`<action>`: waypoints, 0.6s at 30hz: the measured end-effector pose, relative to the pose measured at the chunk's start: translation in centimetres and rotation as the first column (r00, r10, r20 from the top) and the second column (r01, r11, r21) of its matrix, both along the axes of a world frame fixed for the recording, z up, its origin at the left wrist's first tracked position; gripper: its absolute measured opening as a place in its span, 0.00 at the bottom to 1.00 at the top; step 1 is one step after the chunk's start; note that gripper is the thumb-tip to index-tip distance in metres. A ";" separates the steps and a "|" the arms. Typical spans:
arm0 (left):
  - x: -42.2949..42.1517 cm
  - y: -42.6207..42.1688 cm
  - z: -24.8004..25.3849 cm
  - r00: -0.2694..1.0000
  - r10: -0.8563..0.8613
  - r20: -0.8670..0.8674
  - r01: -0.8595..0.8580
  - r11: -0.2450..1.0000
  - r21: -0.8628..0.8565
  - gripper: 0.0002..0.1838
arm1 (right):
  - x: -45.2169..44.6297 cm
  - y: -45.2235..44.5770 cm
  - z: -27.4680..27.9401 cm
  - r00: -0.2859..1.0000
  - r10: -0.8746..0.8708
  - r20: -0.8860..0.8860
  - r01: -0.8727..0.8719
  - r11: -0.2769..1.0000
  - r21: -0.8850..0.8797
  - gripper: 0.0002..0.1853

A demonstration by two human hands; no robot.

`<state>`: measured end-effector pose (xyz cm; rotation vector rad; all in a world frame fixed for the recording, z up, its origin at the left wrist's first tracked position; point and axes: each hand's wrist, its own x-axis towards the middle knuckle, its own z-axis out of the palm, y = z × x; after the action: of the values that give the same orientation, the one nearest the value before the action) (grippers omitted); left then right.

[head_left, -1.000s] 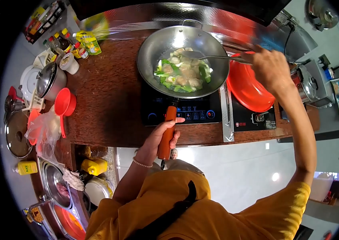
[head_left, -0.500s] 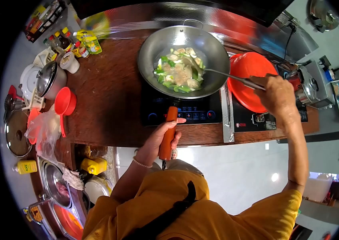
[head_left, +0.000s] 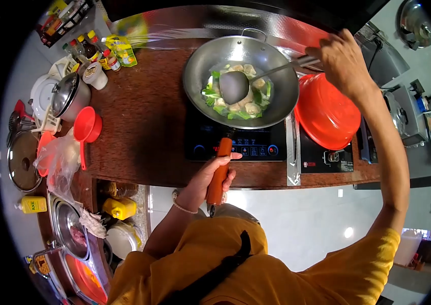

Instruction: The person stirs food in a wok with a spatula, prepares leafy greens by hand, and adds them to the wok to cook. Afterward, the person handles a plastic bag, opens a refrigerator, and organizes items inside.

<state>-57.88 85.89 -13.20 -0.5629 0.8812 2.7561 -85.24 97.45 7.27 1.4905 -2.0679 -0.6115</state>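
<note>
A steel wok point(head_left: 195, 76) sits on the black induction cooker point(head_left: 195, 137). My left hand point(head_left: 214, 175) is wrapped round its brown wooden handle point(head_left: 219, 170), with the thumb lying across the top. In the wok are green leafy pieces and pale chunks point(head_left: 252, 108) in liquid. My right hand point(head_left: 342, 63), raised above the far right of the wok, grips the handle of a metal ladle point(head_left: 234, 87). The ladle's bowl is over the food with its rounded back facing up.
An upturned red basin point(head_left: 329, 114) stands right of the wok on a second cooker point(head_left: 327, 160). At the left are a lidded pot point(head_left: 75, 99), a red dipper point(head_left: 88, 124) and sauce bottles point(head_left: 91, 51). A sink with a steel bowl point(head_left: 73, 229) lies lower left.
My right hand has moved up and away with the ladle, whose bowl has swung left over the food and turned back-side up. My left hand keeps its hold on the wok handle.
</note>
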 end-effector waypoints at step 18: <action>-0.1 0.2 -0.4 0.999 0.035 -0.029 -0.034 0.999 0.028 0.25 | -2.1 -11.5 3.8 0.995 0.038 0.096 -0.053 0.987 0.151 0.08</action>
<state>-58.02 86.04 -13.63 -0.5386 0.8469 2.8096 -87.34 85.94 11.07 1.6779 -2.0903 -0.7096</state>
